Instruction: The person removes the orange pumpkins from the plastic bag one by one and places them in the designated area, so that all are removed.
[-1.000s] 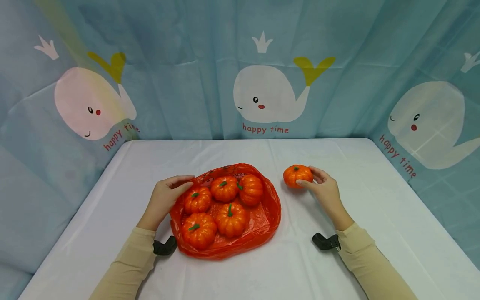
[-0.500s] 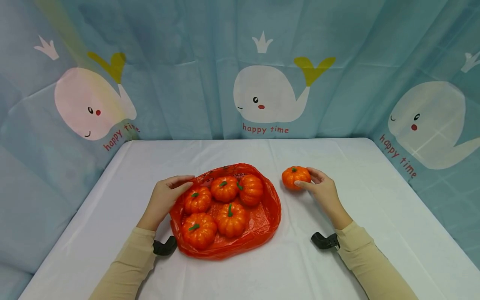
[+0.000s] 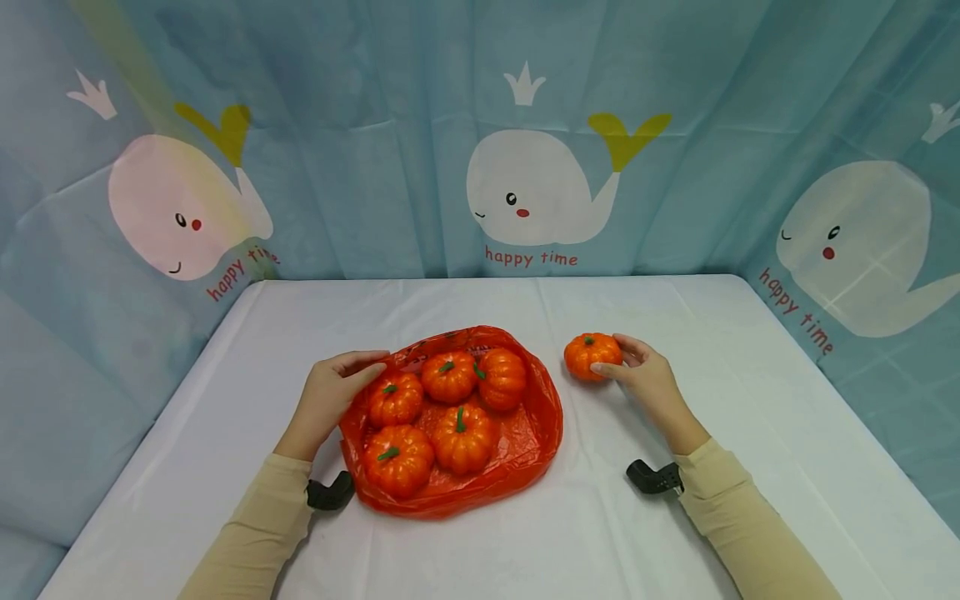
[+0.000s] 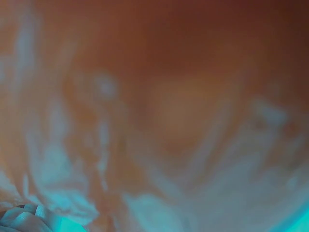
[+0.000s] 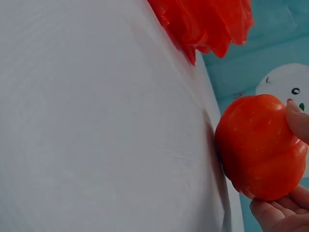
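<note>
On the table lies a red plastic bag (image 3: 525,467) with its mouth spread wide. Inside it are several small orange pumpkins with green stems, one pumpkin (image 3: 465,439) near the middle. At the bag's upper left rim, my left hand (image 3: 333,396) pinches the edge between thumb and fingers. To the right of the bag, my right hand (image 3: 652,387) grips a single pumpkin (image 3: 592,357) from its right side. In the right wrist view this pumpkin (image 5: 258,145) sits between thumb and fingers, low at the table surface. The left wrist view is filled by the blurred bag (image 4: 145,96).
A white cloth covers the table (image 3: 757,400). Behind and at both sides hangs a blue curtain (image 3: 360,192) printed with whales. Black camera mounts are on both wrists, the left mount (image 3: 330,492) close to the bag's lower left edge.
Over the last second my right hand and its pumpkin have shifted very slightly left and nearer to me. The left hand and the bag have stayed in place.
</note>
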### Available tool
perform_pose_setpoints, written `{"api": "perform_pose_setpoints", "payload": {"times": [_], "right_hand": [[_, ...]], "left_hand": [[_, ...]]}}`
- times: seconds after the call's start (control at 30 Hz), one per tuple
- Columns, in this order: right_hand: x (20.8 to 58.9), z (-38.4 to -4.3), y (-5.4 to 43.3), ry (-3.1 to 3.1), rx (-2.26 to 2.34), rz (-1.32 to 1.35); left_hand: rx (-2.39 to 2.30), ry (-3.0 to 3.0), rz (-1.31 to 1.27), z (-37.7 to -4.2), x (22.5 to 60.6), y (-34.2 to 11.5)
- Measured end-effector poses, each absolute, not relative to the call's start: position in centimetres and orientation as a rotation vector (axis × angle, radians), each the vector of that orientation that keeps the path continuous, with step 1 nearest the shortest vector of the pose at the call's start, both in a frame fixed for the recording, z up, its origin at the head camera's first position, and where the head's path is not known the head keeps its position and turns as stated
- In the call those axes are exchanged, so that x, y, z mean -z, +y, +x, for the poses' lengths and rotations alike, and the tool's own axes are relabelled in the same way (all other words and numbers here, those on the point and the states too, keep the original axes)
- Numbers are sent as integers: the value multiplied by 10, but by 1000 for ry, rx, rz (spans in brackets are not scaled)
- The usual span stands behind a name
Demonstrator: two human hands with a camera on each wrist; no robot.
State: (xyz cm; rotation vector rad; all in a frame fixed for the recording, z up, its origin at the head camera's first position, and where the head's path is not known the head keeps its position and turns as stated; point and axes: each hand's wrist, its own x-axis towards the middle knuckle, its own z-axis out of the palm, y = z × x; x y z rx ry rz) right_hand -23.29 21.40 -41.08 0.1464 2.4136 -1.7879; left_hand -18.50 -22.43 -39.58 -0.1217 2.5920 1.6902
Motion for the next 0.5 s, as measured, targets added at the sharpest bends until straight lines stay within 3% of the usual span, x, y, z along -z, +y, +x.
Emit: {"api": "perform_pose_setpoints", "payload": {"times": [0.5], "right_hand": [[407, -233, 228, 2426, 1655, 16]], "left_hand": [[-1694, 2592, -114, -188, 400, -226]]}}
